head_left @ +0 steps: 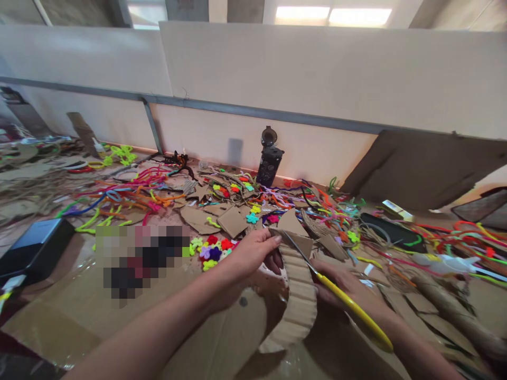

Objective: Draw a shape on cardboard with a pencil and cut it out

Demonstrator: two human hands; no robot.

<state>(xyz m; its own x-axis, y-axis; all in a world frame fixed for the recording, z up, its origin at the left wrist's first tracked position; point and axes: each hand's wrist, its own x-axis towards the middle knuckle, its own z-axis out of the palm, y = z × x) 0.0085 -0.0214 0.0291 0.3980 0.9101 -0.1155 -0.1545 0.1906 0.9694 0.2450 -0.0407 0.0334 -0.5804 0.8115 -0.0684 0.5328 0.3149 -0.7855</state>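
Note:
A curved strip of corrugated cardboard hangs between my two hands near the middle of the view. My left hand pinches its upper end between thumb and fingers. My right hand is closed around scissors with a yellow handle, whose blades point up and left at the strip's top part. The fingers of my right hand are partly hidden behind the handle and the cardboard. Beneath both hands lies a larger sheet of brown cardboard.
Small pipe-cleaner flowers and cardboard scraps lie beyond my left hand. A black device stands by the white partition. Left is a black box; right are a glue bottle and a cardboard tube.

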